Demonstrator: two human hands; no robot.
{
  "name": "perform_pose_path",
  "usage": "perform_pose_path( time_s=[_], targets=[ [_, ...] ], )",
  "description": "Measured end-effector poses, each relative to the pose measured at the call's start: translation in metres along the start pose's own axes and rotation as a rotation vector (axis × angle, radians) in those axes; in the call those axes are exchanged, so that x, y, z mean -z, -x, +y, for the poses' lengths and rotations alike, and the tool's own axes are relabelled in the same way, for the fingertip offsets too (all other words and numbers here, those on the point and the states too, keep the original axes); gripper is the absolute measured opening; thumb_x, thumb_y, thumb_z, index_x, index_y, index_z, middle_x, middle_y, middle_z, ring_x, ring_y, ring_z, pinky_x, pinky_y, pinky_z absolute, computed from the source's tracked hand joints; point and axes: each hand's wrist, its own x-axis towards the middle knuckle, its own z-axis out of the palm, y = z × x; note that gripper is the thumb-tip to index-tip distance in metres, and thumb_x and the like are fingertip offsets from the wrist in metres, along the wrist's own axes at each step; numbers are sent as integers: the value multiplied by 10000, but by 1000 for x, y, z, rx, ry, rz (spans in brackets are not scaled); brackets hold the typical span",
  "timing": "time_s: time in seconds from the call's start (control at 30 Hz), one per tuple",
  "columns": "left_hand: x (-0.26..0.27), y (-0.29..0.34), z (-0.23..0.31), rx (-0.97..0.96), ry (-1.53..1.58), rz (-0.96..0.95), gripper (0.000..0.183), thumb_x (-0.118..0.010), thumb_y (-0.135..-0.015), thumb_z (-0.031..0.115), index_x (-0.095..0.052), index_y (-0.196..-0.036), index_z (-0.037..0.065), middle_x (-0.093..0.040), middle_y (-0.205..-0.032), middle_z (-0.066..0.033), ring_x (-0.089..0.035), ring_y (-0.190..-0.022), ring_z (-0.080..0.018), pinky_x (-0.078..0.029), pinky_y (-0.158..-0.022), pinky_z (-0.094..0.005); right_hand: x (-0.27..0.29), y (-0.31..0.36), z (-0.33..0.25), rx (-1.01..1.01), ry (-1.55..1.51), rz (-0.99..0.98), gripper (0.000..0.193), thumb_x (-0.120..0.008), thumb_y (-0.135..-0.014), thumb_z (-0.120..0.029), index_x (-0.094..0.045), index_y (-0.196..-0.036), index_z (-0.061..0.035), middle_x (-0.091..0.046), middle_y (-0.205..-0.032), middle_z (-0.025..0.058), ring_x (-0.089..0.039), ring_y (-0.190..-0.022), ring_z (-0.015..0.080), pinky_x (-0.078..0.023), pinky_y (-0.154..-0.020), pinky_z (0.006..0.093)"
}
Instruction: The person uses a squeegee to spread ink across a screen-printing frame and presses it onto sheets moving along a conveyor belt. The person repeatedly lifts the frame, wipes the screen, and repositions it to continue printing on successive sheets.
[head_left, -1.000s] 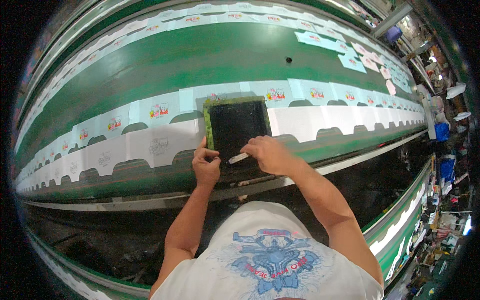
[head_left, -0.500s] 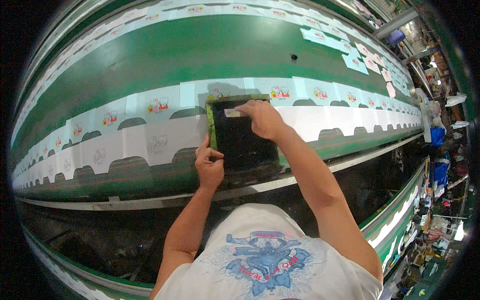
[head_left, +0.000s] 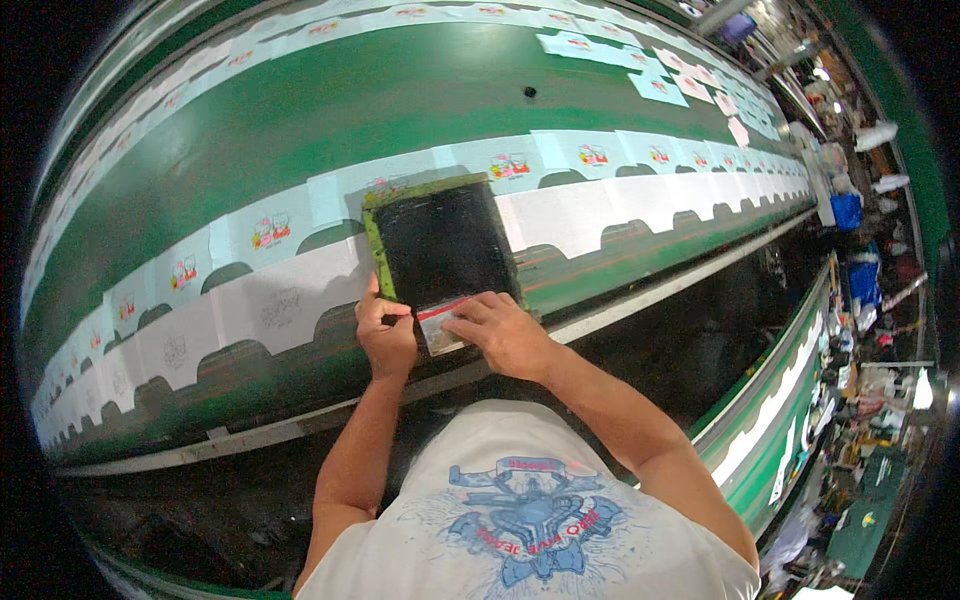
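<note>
A screen printing frame (head_left: pixel 373 240) with a dark mesh and worn green edges lies tilted over a row of pale fabric pieces. At its near left corner my left hand (head_left: pixel 388 338) grips the rim, thumb and fingers closed. My right hand (head_left: pixel 508 338) is wrapped round a squeegee (head_left: pixel 438 328), pale with a red strip, at the near end of the mesh. White fabric pieces (head_left: pixel 575 215) lie on both sides of the frame, those on the left bearing grey outline prints. Whatever fabric is under the frame is hidden.
A long green printing table (head_left: pixel 330 110) runs across the view, with a pale rail (head_left: pixel 640 290) along its near edge. Light blue pieces (head_left: pixel 235 240) with coloured cartoon prints line it beyond the white row. A small black object (head_left: pixel 529 92) rests farther back. Clutter and blue bags (head_left: pixel 846 210) stand at right.
My right hand has drawn the squeegee from the far end of the mesh to the near end. My left hand stays on the frame's rim. The whole view has turned somewhat.
</note>
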Motion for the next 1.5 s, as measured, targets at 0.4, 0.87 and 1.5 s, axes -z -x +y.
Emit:
perform_pose_path(
  time_s=[0.4,0.87,1.5],
  targets=[
    [-81,3,57,-346,50,1,181,-704,-775,-115,-683,-860,43,-551,-1556,-401,-570,-1429,-440,-367,-1205,-504,13,113,108,-634,-883,490,688,-696,-1074,-356,-455,-1650,-67,-505,-1630,198,-507,-1485,354,-406,-1246,503],
    [-262,49,82,-60,48,20,178,-753,-754,-108,-709,-829,47,-581,-1568,-333,-584,-1448,-401,-433,-1188,-483,74,216,255,-549,-527,464,558,-701,-1076,-244,-549,-1552,5,-611,-1500,261,-590,-1390,414,-449,-1197,514],
    [-261,44,92,250,147,4,154,-735,-826,-81,-757,-921,38,-541,-1642,-278,-569,-1464,-354,-481,-1139,-441,151,96,265,99,-46,-277,405,-639,-858,55,-745,-1226,-76,-719,-1159,161,-688,-1128,398,-570,-995,507]
  ],
)
